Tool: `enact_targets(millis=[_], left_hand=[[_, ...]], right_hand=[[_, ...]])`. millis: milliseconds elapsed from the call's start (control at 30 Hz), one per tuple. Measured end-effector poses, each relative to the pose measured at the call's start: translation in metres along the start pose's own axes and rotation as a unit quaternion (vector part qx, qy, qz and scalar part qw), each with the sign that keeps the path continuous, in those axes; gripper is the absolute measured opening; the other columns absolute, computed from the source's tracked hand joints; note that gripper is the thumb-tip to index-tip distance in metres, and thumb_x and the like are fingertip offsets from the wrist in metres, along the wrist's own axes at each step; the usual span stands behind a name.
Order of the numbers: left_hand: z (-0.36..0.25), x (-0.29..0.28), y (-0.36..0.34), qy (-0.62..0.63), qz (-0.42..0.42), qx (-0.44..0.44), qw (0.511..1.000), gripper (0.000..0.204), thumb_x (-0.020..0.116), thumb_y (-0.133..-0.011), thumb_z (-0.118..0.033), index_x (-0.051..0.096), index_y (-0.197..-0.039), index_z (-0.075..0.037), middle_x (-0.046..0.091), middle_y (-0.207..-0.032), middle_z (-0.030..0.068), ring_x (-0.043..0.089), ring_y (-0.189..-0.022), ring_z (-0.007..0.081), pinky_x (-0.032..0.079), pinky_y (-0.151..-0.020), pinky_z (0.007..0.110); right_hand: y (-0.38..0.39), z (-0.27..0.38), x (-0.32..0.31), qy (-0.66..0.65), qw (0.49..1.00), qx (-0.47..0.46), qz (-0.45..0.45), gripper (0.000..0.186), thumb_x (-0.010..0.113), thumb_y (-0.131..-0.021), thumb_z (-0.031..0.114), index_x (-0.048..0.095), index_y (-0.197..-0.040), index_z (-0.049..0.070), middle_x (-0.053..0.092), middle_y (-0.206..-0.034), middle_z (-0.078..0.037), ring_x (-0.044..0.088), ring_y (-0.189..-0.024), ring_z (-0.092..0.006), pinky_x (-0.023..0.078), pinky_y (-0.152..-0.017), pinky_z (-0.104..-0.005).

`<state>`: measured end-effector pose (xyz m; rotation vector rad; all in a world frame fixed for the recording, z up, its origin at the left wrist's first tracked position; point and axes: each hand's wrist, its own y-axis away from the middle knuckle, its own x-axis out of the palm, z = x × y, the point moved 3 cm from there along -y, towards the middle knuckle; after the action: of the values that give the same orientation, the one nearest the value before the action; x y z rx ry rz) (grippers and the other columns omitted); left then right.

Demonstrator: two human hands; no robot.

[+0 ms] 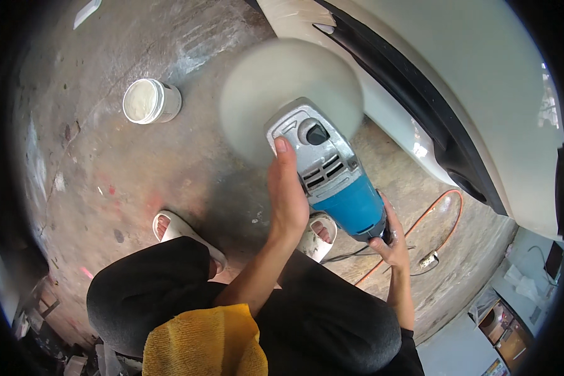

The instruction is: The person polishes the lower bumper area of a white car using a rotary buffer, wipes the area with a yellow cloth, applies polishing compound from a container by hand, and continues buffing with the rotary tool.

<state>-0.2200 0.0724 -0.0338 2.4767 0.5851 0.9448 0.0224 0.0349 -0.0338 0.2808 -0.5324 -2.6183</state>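
Note:
A blue and silver power polisher (pixel 351 200) is held in both hands, its large pale round pad (pixel 250 94) blurred at the top end. My left hand (pixel 288 188) is closed on the silver head's side, thumb on top. My right hand (pixel 391 238) wraps round the rear of the blue body. The pad overlaps the view of a white car body panel (pixel 470 69) with black trim (pixel 407 88); whether they touch I cannot tell. A yellow cloth (pixel 200 341) lies on my lap, over the black trousers.
A white bucket (pixel 172 103) of pale material stands on the stained concrete floor (pixel 106 188) at upper left. An orange cord (pixel 451 194) and a plug connection (pixel 428 259) lie at right. My sandalled feet are below the tool. Boxes and shelving (pixel 507 332) sit at lower right.

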Motion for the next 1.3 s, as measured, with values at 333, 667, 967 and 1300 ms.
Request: enact_targets(millis=[333,667,967,1300], left_hand=[[-0.003,0.008,-0.001,0.014,-0.066,0.062,0.996,0.064,0.031,-0.099,-0.053,0.054,-0.116,0.005,0.058,-0.113,0.0097,0.053,-0.101,0.0152,0.039,-0.093,0.029],[0.0,0.006,-0.002,0.014,-0.046,0.049,0.998,0.065,0.031,-0.098,-0.055,0.044,-0.127,0.002,0.051,-0.122,0.009,0.048,-0.11,0.0168,0.036,-0.097,0.03],[-0.001,-0.003,-0.007,0.009,-0.018,0.061,0.998,0.067,0.033,-0.096,-0.058,0.039,-0.135,-0.004,0.047,-0.13,0.0073,0.047,-0.118,0.0181,0.035,-0.102,0.032],[-0.004,0.008,-0.005,0.022,-0.048,0.058,0.997,0.068,0.029,-0.098,-0.057,0.047,-0.127,0.002,0.054,-0.123,0.0091,0.05,-0.112,0.0169,0.036,-0.1,0.03]], right_hand=[[-0.009,-0.015,-0.001,-0.006,0.999,-0.039,-0.003,0.104,0.079,-0.07,0.047,0.026,-0.143,-0.004,0.034,-0.145,-0.021,0.038,-0.131,-0.0298,0.028,-0.108,-0.0397],[-0.016,-0.021,0.0,-0.011,0.999,-0.031,-0.001,0.104,0.08,-0.068,0.047,0.029,-0.142,-0.004,0.036,-0.144,-0.02,0.041,-0.129,-0.0282,0.031,-0.107,-0.0383],[-0.025,-0.019,-0.001,0.028,0.997,-0.068,0.005,0.103,0.078,-0.067,0.053,0.032,-0.142,-0.001,0.042,-0.14,-0.021,0.044,-0.127,-0.0273,0.033,-0.105,-0.0382],[-0.016,0.004,-0.008,0.059,0.996,-0.065,-0.032,0.106,0.072,-0.068,0.062,0.032,-0.141,-0.003,0.043,-0.139,-0.022,0.047,-0.125,-0.0306,0.035,-0.103,-0.0391]])
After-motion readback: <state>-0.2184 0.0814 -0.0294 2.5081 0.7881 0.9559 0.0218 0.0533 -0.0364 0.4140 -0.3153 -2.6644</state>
